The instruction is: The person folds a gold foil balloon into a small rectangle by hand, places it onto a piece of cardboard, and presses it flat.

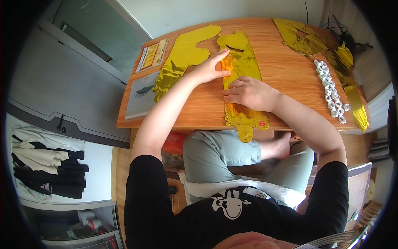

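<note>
While both hands pressed on it, a flat gold foil balloon [242, 62] lay lengthwise down the middle of the wooden table [286, 70], its near end hanging over the table's front edge above the person's lap. The left hand [211, 68] lay flat and open on the balloon's left edge, fingers stretched out together toward the far end, the palm resting partly on the wood. The right hand [248, 93] sat lower on the balloon, nearer the person, its fingers curled loosely and pressing down on the foil; whether it pinched anything could not be told. The two hands were near each other but apart.

Just left of the left hand lay a second gold balloon [184, 58], also flat, bent at its far end. Beyond that, at the table's left edge, rested a flat card [141, 95] and a narrow printed packet [152, 54]. At the far right corner sat crumpled gold foil [302, 39], and a long gold strip [354, 93] ran down the right edge. Between that strip and the right forearm lay a string of small white rings [331, 93]. Off the table, at lower left, folded black and white clothes [45, 166] were stacked on a shelf.
</note>
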A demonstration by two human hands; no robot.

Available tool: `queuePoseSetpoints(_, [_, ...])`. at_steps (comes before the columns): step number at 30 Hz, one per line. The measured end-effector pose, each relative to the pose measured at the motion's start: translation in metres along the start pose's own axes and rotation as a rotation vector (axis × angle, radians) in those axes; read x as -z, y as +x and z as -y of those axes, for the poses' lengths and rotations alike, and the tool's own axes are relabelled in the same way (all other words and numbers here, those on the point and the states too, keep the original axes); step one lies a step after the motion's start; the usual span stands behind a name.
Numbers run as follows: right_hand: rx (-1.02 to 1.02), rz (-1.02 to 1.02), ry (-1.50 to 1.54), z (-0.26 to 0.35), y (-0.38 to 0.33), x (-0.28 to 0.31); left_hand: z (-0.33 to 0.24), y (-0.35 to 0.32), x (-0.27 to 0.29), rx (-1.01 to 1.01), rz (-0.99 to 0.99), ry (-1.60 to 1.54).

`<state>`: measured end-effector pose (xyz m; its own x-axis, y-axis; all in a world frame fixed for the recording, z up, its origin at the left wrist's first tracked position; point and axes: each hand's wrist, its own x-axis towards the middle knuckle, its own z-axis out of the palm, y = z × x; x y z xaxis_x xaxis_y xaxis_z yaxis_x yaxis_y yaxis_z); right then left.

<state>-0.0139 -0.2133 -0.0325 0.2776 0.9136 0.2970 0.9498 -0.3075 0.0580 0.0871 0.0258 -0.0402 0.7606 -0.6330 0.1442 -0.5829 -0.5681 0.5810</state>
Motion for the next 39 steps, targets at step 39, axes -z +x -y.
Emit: queuePoseSetpoints(39, [0.088, -0.210, -0.021, -0.006, -0.002, -0.010, 0.007, 0.029, 0.021, 0.139, 0.124, 0.433])
